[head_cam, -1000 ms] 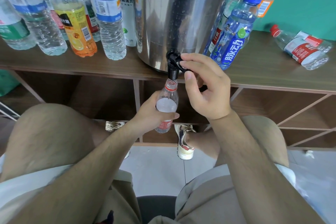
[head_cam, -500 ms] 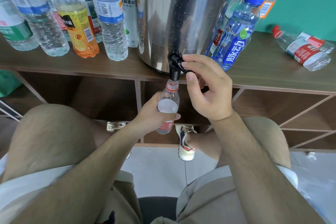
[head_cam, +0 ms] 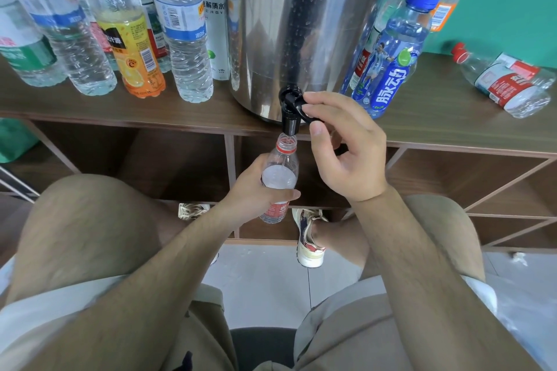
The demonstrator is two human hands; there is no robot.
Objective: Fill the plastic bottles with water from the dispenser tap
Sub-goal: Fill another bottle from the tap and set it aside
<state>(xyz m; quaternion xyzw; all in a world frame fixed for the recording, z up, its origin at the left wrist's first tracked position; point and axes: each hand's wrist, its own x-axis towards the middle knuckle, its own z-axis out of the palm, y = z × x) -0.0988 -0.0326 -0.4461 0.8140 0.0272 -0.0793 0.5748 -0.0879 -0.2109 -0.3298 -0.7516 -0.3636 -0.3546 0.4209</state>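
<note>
Brown wooden shelf top (head_cam: 90,105) runs across the frame before a green wall (head_cam: 512,9), with open compartments (head_cam: 168,166) under it. On it stands one steel dispenser (head_cam: 301,24) with one black tap (head_cam: 290,117) at its foot, and this tap hangs out over the front edge.

At the upper left I count at least six standing bottles, one of them a yellow-orange bottle (head_cam: 129,48). Some hide behind others, so the exact number I cannot tell. At the upper right four bottles stand, the nearest a blue-cap bottle (head_cam: 394,69). One more, the lying bottle (head_cam: 509,81) with a red cap, is on its side at the right, well apart from my hands.

My left hand (head_cam: 250,190) grips one small bottle (head_cam: 281,166) round its middle. It is upright and without cap, with its mouth just under the spout, lower than the shelf edge. My right hand (head_cam: 346,153) pinches the tap lever between thumb and forefinger.

Compared with half a second before, almost nothing differs: both holds are the same, and the small bottle stays under the tap.

The blue-cap bottle stands just beside my right hand, near the front edge. Under the small bottle is open space before the compartments, down to the tiled floor (head_cam: 265,274).
</note>
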